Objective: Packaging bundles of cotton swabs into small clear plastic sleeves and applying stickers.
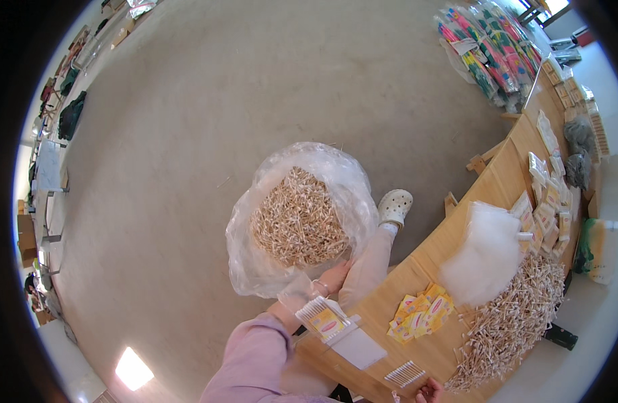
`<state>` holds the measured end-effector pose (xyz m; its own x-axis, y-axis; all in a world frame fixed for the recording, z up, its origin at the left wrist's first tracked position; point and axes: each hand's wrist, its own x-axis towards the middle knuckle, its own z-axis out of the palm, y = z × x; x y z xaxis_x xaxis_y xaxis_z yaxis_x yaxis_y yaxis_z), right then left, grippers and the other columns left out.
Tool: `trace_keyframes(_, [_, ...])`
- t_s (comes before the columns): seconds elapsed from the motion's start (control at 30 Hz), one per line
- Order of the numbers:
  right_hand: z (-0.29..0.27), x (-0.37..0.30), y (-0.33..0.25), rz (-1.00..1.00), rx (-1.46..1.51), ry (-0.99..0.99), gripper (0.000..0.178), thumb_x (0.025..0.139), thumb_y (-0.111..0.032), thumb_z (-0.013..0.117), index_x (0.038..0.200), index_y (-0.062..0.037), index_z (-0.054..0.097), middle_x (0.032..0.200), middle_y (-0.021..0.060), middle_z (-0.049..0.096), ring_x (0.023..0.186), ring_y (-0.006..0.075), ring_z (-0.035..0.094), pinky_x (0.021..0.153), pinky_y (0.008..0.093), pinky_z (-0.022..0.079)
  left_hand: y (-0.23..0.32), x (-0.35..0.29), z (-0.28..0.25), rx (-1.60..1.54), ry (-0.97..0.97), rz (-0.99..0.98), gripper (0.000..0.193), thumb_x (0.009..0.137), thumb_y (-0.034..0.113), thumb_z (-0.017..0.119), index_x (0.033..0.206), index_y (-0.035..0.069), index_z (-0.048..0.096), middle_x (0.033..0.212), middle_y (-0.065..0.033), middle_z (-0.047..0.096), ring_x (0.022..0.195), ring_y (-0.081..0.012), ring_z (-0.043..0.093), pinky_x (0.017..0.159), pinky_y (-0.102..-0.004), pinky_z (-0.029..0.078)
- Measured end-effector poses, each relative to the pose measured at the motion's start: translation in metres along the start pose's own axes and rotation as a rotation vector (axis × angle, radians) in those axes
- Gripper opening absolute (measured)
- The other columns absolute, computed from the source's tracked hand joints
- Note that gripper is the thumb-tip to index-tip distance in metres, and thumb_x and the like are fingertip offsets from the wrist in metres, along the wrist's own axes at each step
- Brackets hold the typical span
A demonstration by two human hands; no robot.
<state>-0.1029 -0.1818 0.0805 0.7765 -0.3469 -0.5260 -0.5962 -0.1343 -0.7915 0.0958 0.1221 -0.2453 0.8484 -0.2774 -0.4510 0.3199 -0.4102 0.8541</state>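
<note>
My left hand [331, 276], in a lilac sleeve, reaches down to a large clear plastic bag [255, 265] on the floor and grips its near rim. The bag is full of wooden cotton swabs [297, 218]. Just below that hand, a small bundle of swabs with a yellow label [322, 317] lies at the corner of the wooden table [383, 302]. Only a part of my right hand [430, 391] shows at the bottom edge, fingers curled, beside another swab bundle [404, 373]; whether it holds anything is unclear.
On the table lie a flat clear sleeve [358, 348], yellow labels [421, 314], a heap of loose swabs [513, 316], a pile of white clear bags [487, 252] and small packets [547, 201]. My foot in a white clog [395, 205] stands by the bag. Colourful packs [490, 47] lie far right.
</note>
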Motion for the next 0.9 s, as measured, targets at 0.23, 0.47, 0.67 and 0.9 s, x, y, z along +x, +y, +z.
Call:
trace_keyframes(0.23, [-0.002,0.004,-0.006,-0.008,-0.103,0.021,0.049,0.083,-0.018,0.064,0.127,-0.0043,0.046,0.125,0.0090,0.049,0.110,0.0212,0.046,0.094,0.0347,0.038,0.006,-0.038,-0.009,0.425,0.137,0.287,0.050,0.083,0.028,0.057,0.124,0.001,0.045,0.119,-0.0231,0.048,0.102,-0.0360,0.056,0.090,-0.0413,0.044])
trace_keyframes(0.47, [-0.005,0.004,-0.001,-0.044,-0.066,-0.021,0.050,0.083,-0.017,0.063,0.128,-0.0043,0.046,0.126,0.0095,0.048,0.112,0.0220,0.046,0.094,0.0351,0.038,-0.123,-0.167,-0.114,0.084,0.863,-1.354,0.122,0.066,0.054,0.073,0.145,0.000,-0.003,0.150,-0.0229,0.014,0.139,-0.0388,0.014,0.113,-0.0464,0.013])
trace_keyframes(0.67, [-0.002,0.005,0.011,-0.043,-0.044,-0.079,0.049,0.084,-0.017,0.064,0.128,-0.0061,0.046,0.124,0.0078,0.049,0.110,0.0204,0.047,0.090,0.0337,0.041,-0.147,-0.197,-0.138,-0.267,1.073,-1.281,0.081,0.069,0.037,0.076,0.132,0.002,0.039,0.124,-0.0210,0.050,0.115,-0.0308,0.049,0.095,-0.0403,0.040])
trace_keyframes(0.9, [-0.009,0.014,0.043,-0.032,0.077,0.000,0.054,0.075,-0.017,0.067,0.124,-0.0051,0.048,0.112,0.0032,0.050,0.097,0.0144,0.046,0.085,0.0276,0.040,-0.124,-0.176,-0.047,-0.669,0.569,-0.682,0.020,0.073,0.012,0.069,0.088,0.000,0.065,0.084,-0.0088,0.067,0.074,-0.0167,0.063,0.069,-0.0312,0.050])
